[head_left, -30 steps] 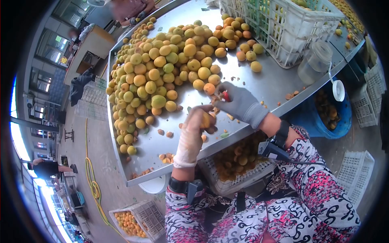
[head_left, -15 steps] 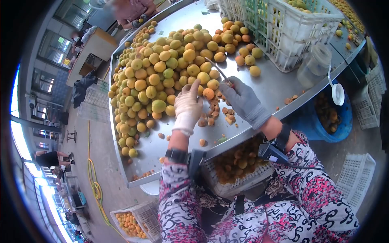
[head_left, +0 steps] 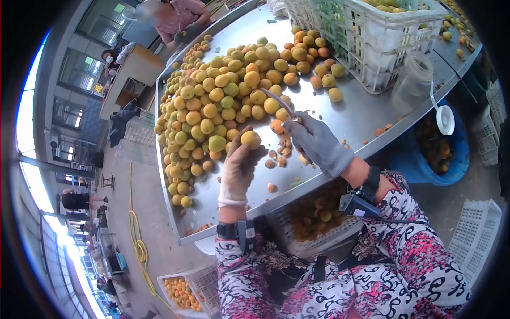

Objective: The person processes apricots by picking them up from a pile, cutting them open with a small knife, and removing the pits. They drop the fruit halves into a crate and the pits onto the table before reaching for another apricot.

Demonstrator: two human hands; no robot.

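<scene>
My left hand (head_left: 239, 170), in a pale, stained glove, grips a yellow apricot (head_left: 251, 140) between thumb and fingers. To its right, my right hand (head_left: 316, 142) in a grey glove is closed around a thin curved blade (head_left: 277, 101), which points up and left. Behind both hands spreads a large heap of yellow-green and orange apricots (head_left: 207, 106). An orange fruit (head_left: 277, 126) lies just left of my right hand. Split pieces and pits (head_left: 276, 157) are scattered on the metal table (head_left: 249, 189) between the hands.
White crates (head_left: 390, 42) and a clear plastic jar (head_left: 414, 80) stand at the table's right. A blue bucket (head_left: 457, 159) is beyond its edge. Below the front edge sits a crate of fruit pieces (head_left: 319, 212). Another person (head_left: 183, 21) is at the far side.
My left hand has turned and drawn back from the heap, now with an apricot in its fingers. My right hand has shifted slightly down with the blade. The whole view has shifted a little.
</scene>
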